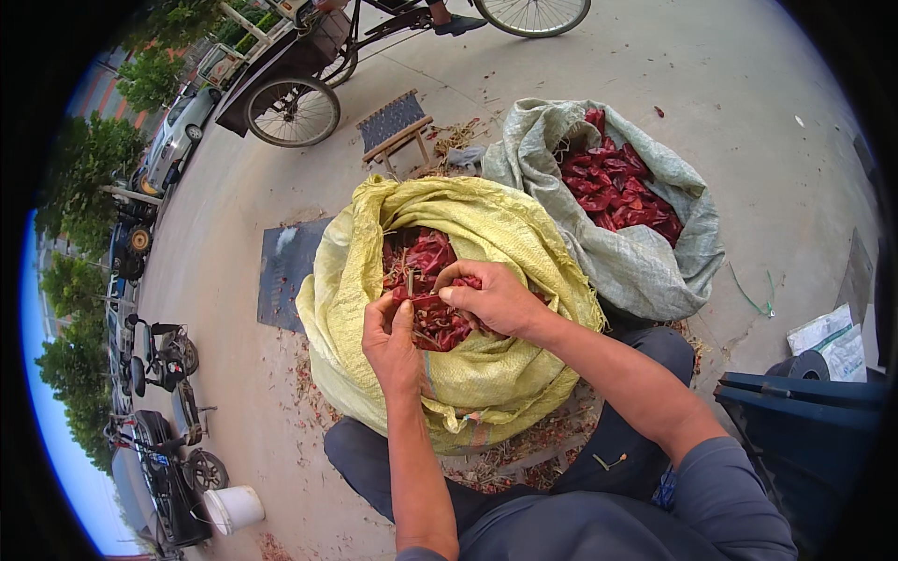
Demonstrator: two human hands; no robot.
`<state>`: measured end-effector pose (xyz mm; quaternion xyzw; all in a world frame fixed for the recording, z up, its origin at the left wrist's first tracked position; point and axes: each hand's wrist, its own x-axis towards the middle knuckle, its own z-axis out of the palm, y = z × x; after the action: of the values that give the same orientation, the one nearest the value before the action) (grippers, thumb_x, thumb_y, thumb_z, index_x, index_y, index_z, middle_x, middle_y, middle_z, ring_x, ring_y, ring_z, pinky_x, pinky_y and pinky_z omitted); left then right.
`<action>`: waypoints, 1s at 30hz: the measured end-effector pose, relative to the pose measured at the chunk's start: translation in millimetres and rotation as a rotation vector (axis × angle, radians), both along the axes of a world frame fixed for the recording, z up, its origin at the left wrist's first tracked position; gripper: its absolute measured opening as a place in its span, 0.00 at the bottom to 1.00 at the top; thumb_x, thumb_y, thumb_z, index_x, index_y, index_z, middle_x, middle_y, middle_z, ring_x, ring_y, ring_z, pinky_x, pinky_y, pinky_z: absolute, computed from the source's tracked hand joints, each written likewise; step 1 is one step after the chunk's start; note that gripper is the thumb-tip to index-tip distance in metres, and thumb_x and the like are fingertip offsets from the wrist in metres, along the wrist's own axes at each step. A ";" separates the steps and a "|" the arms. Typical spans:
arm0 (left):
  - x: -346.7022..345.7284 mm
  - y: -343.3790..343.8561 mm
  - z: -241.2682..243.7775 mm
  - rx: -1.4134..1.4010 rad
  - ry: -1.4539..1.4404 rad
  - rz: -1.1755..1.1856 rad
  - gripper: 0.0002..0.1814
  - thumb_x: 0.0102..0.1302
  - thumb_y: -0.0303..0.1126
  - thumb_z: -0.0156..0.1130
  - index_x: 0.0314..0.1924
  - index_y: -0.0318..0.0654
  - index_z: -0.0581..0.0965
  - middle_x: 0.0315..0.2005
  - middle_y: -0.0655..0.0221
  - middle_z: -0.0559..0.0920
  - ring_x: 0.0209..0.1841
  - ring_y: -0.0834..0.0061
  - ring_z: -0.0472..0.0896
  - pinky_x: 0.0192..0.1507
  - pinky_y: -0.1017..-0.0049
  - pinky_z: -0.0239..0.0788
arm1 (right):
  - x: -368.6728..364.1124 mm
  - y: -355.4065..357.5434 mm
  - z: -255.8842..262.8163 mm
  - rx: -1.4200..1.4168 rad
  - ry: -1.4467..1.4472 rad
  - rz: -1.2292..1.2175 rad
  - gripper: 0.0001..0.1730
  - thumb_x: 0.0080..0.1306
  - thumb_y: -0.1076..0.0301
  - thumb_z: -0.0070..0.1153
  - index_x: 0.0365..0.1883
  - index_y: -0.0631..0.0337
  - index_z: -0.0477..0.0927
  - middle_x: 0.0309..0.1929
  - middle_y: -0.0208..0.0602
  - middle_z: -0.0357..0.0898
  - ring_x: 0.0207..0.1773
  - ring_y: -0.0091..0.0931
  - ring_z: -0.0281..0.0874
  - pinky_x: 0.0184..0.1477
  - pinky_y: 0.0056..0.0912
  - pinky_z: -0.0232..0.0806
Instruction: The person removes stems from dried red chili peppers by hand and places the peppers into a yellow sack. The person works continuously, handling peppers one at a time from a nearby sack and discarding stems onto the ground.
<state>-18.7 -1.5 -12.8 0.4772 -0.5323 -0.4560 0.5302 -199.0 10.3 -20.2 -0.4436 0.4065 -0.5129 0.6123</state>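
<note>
Between my two hands a dried red chili pepper [424,302] is stretched sideways above the mouth of a yellow woven sack [491,203]. My left hand [393,340] pinches its left end with thumb and forefinger. The right end is pinched by my right hand [491,298], whose curled fingers are partly hidden. More red peppers show beside the right palm; whether they are held or lie behind it, I cannot tell. Inside the rolled-down sack lie dried chili peppers [428,251] with stems and bits. The sack stands between my legs.
A grey-green woven sack [652,273] of red peppers [617,186] touches the yellow one. Beyond are a folding stool [396,130], a dark flat sheet [284,273] and a cargo tricycle [291,112] with a person's foot. A white bucket [238,508] and parked scooters stand left; a dark blue container [800,414] stands right.
</note>
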 end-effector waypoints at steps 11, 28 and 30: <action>-17.8 15.5 -7.8 -0.075 0.241 -0.012 0.11 0.67 0.15 0.59 0.48 0.33 0.74 0.55 0.59 0.77 0.56 0.73 0.78 0.58 0.73 0.73 | -0.5 3.8 4.3 -0.183 0.132 0.020 0.24 0.62 0.59 0.70 0.52 0.65 0.82 0.44 0.32 0.83 0.45 0.17 0.77 0.49 0.22 0.71; -15.8 29.1 -12.3 -0.209 -0.059 0.007 0.07 0.64 0.15 0.63 0.40 0.32 0.80 0.56 0.58 0.77 0.55 0.73 0.77 0.57 0.72 0.73 | 0.4 10.6 -1.9 -0.093 0.067 0.102 0.28 0.63 0.55 0.69 0.54 0.68 0.80 0.40 0.33 0.83 0.38 0.18 0.78 0.41 0.22 0.70; -14.9 31.9 -9.1 -0.117 -0.012 -0.007 0.08 0.64 0.15 0.61 0.42 0.31 0.79 0.54 0.61 0.77 0.52 0.74 0.78 0.55 0.72 0.74 | -3.9 15.3 8.4 -0.055 0.013 0.111 0.24 0.66 0.63 0.66 0.56 0.68 0.79 0.39 0.28 0.82 0.35 0.15 0.75 0.39 0.18 0.69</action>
<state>-33.6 30.5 -21.8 0.4462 -0.5627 -0.4232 0.5525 -202.9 25.6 -11.7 -0.4852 0.3709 -0.4863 0.6249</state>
